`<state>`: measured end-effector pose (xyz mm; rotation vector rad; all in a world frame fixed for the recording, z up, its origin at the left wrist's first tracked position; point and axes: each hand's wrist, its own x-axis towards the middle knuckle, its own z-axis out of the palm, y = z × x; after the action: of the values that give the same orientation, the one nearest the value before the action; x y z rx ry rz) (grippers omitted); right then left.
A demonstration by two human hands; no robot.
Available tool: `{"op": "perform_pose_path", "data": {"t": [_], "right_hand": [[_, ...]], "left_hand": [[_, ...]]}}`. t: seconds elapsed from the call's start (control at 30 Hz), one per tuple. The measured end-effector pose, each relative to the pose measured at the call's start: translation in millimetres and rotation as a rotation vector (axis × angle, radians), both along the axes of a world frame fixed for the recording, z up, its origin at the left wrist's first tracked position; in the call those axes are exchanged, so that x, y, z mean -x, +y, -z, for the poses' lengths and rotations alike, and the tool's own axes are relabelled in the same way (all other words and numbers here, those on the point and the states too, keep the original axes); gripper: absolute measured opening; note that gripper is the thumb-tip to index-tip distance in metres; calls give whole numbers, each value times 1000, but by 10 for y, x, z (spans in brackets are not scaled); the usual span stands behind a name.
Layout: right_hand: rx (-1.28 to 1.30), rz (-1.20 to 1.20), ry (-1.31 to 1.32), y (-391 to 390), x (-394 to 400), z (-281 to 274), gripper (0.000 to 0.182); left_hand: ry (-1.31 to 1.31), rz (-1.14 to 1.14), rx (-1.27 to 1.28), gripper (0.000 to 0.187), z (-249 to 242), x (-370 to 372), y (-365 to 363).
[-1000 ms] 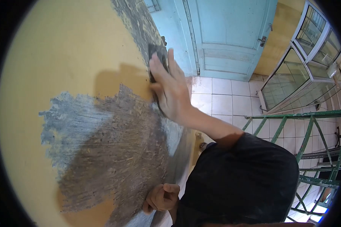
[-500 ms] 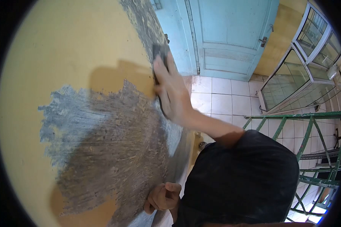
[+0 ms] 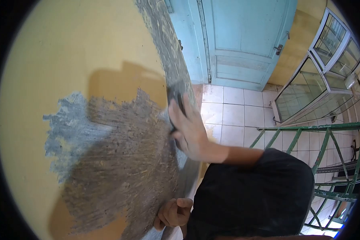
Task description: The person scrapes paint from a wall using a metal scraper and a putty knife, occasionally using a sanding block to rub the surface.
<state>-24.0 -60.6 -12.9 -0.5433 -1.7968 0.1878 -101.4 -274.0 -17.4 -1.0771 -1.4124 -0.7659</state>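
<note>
My right hand (image 3: 192, 130) is pressed flat over a dark flat rectangular block (image 3: 177, 89), much like a sanding block, with fingers along its back. Blur hides its exact kind. The block lies against the grey strip at the edge of a yellow wall (image 3: 80, 44). Below and left of it spreads a rough grey patch (image 3: 124, 160) with streaks and ragged edges, partly in my arm's shadow. Low down, my left hand (image 3: 174, 214) is curled with its fingers closed, close to the patch's lower right edge. I see nothing in it.
A light blue door (image 3: 244, 40) stands beyond the wall's edge, above a white tiled floor (image 3: 232, 114). To the right are a glass-sided cabinet (image 3: 302, 94) and a green metal frame (image 3: 294, 140) with rungs. My black sleeve (image 3: 252, 196) covers the lower middle.
My right hand and the block have moved down along the wall's edge strip. The view has shifted slightly. My left hand keeps its curled pose in nearly the same place.
</note>
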Motion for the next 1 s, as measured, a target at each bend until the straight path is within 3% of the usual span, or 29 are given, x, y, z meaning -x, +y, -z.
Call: {"op": "perform_pose_path", "data": {"t": [0.07,0.23,0.37,0.43,0.57,0.63,0.77,0.83,0.87,0.93,1.0], "right_hand": [[-30,-34,-61,5,-4,31,53],[-42,93,13,616,-6,-572,56],[27,37,51,178,46,-189,55],[-31,-50,-97,-96,-61,4,55],[-8,99,-161,328,-58,-448,57],[-50,124,-21,580,-23,-662,57],[20,7,76,169,48,-298,55],[63,-106,-5,-192,-52,-104,77],[65,-108,-5,-108,-21,-88,77],[-78,1,11,189,32,-133,53],[-61,46,38,595,35,-464,53]], "left_hand": [[18,3,-1,21,-4,25,31],[15,-17,59,21,-8,-7,-55],[0,-27,48,22,6,-3,-25],[8,-34,27,22,20,12,-22],[20,15,62,23,67,28,-83],[15,17,49,23,46,20,-54],[-5,-17,47,24,5,-13,-50],[-6,-25,63,25,12,-16,-40],[-20,-13,63,24,20,-16,-38],[-41,2,81,24,28,-37,-93],[-32,-6,78,23,24,-24,-68]]}}
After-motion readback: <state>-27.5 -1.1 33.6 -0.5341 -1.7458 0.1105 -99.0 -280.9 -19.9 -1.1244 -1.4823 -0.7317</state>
